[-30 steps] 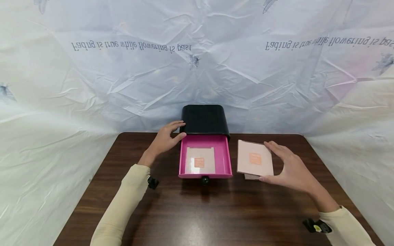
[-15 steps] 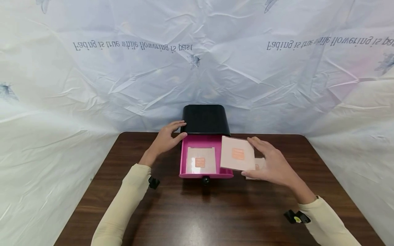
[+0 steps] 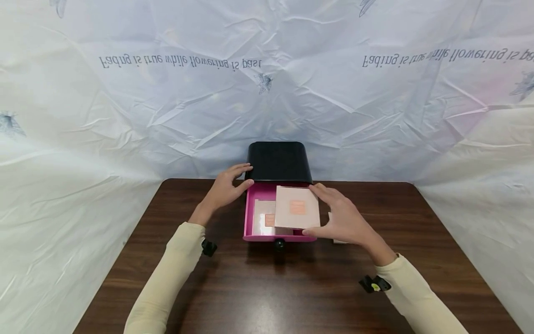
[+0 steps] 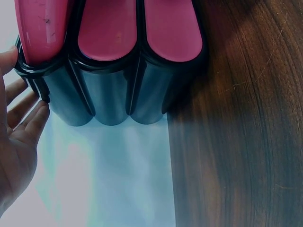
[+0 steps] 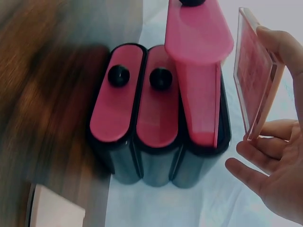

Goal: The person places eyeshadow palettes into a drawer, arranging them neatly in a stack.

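The black cabinet (image 3: pixel 278 161) has its pink top drawer (image 3: pixel 259 190) pulled out, with a pale square case (image 3: pixel 262 225) lying inside, partly covered from view. Against the cabinet's left side rests my left hand (image 3: pixel 224 189), fingers nearly straight; the left wrist view shows that hand (image 4: pixel 21 137) beside the black shell (image 4: pixel 71 94). My right hand (image 3: pixel 344 220) pinches a second square case (image 3: pixel 297 207) by its right edge, above the drawer. In the right wrist view the held case (image 5: pixel 255 75) stands beside the open drawer (image 5: pixel 199 38), gripped between thumb and fingers of the right hand (image 5: pixel 279 156).
Another pale case (image 3: pixel 340 241) lies on the brown table (image 3: pixel 267 287) to the right of the drawer, mostly behind my right hand; the right wrist view shows it (image 5: pixel 54 210) at lower left. Two lower drawers (image 5: pixel 116 104) are closed. A printed white sheet (image 3: pixel 275 106) hangs behind.
My right hand has carried its case leftward from above the table's right part to over the open drawer, covering part of the case inside. My left hand has stayed at the cabinet's side.
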{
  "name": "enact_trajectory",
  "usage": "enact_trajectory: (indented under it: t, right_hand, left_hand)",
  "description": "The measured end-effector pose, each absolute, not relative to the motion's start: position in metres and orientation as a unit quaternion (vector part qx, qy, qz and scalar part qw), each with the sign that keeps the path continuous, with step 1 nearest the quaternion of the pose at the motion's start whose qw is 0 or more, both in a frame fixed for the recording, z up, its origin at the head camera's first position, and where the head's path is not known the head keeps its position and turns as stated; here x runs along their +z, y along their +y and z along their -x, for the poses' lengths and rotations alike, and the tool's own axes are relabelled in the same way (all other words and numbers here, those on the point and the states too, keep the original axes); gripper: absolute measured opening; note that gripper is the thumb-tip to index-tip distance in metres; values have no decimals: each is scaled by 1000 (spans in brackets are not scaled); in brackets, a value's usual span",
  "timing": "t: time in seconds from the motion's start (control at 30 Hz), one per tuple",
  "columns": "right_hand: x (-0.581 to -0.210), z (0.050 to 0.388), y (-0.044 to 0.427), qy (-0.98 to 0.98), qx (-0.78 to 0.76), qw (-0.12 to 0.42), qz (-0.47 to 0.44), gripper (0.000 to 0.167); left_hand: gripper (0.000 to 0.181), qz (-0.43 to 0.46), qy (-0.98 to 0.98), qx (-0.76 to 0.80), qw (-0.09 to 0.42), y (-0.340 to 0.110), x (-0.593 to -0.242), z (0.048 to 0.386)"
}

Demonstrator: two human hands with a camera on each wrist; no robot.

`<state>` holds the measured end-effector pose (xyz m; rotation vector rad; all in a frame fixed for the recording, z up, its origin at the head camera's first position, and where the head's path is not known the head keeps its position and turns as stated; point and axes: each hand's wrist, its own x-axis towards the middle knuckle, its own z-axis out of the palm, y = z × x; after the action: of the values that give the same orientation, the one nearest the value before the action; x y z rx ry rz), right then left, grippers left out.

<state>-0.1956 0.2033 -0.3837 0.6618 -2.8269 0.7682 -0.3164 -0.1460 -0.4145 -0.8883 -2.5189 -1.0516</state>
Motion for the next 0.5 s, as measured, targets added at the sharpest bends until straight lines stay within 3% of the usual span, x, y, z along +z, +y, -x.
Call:
enact_trajectory:
  t: [0.5]
  right_hand:
    - [-384, 209, 162, -932, 244, 62, -260, 111]
  left_hand:
    - [51, 306, -869, -366, 134, -146, -416, 317]
